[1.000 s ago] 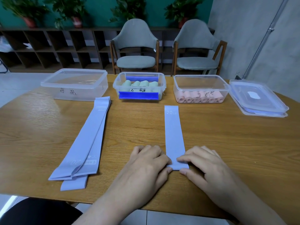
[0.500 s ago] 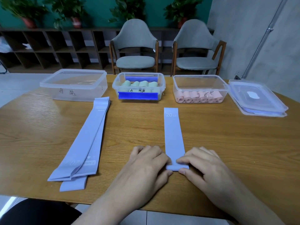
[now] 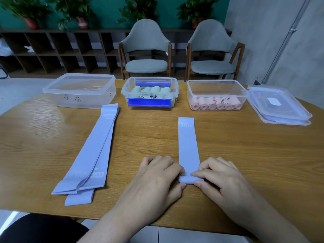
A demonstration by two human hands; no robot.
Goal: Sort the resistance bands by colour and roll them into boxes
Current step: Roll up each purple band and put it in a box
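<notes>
Lilac band (image 3: 188, 148), rolled near end between both hands' fingertips

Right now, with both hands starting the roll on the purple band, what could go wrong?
1. The roll at the near end of the purple band is only begun; if the left hand and right hand push unevenly, it may wind crooked.
2. It may spring open if released.
3. The stack of purple bands lies near the table edge and might slide off if bumped.
</notes>
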